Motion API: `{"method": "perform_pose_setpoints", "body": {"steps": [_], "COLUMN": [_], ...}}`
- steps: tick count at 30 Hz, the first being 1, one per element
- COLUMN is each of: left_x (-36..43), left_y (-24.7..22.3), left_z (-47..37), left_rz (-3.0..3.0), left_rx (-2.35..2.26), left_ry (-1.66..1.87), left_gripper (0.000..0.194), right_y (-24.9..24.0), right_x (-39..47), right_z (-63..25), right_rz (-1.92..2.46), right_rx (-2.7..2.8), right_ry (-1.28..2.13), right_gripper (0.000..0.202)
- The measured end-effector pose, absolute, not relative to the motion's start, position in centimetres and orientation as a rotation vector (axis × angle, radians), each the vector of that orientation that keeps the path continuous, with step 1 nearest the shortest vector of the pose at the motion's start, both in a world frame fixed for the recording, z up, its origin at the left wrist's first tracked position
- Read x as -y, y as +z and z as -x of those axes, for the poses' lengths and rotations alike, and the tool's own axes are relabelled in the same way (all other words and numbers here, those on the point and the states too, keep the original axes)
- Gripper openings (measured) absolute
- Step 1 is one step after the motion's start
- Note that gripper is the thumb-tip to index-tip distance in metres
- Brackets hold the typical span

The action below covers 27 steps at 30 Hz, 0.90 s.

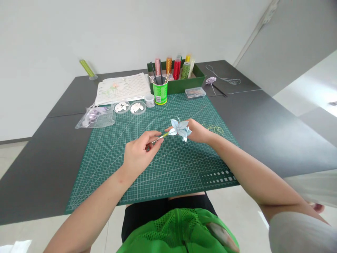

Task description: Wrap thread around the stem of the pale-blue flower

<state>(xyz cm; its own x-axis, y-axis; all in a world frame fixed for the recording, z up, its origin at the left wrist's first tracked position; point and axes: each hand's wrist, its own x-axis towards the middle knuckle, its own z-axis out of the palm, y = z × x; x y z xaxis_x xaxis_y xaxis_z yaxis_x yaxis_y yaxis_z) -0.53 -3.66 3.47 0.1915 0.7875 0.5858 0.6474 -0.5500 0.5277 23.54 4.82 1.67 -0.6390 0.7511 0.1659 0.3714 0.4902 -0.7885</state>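
Observation:
A pale blue artificial flower (pixel 179 128) with pointed petals is held above the cutting mat (pixel 168 165). My left hand (pixel 140 149) is closed around its thin stem, which shows green (pixel 165 135) just below the petals. My right hand (pixel 196 130) is behind the blossom from the right. One of its fingertips shows beside the green part of the stem, while the petals hide its other fingers. Whatever those fingers pinch is out of sight. A loose coil of yellow-green thread (pixel 216 130) lies on the mat beyond my right wrist.
Behind the mat stand a green box (pixel 181 86) of thread spools and a green can (pixel 160 93) with sticks. Nearby are a clear case (pixel 195 92), shallow dishes (pixel 137 108) of white pieces, a plastic bag (pixel 97 117), paper sheets (pixel 121 88) and a lilac flower (pixel 211 80).

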Motion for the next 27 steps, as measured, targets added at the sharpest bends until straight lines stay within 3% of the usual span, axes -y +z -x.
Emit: {"method": "perform_pose_setpoints", "body": {"steps": [12,20,27], "left_x": [2.3,0.7,0.5], "left_y": [3.3,2.9,2.8], "left_z": [0.9,1.8,2.0], "left_rz": [-1.748,-1.468,-1.418], "left_rx": [-1.455,-1.365,-1.363], "left_ry": [1.312,1.294,1.315], "left_gripper": [0.020,0.022,0.023], "right_y": [2.8,2.7,3.1], "right_x": [-4.4,-5.0,-6.7], "right_z": [-23.0,-24.3,-27.0], "right_rz": [0.860,0.805,0.971], "right_rx": [2.187,1.812,1.829], "right_ry": [1.319,1.573,1.360], "right_gripper": [0.036,0.042,0.041]}}
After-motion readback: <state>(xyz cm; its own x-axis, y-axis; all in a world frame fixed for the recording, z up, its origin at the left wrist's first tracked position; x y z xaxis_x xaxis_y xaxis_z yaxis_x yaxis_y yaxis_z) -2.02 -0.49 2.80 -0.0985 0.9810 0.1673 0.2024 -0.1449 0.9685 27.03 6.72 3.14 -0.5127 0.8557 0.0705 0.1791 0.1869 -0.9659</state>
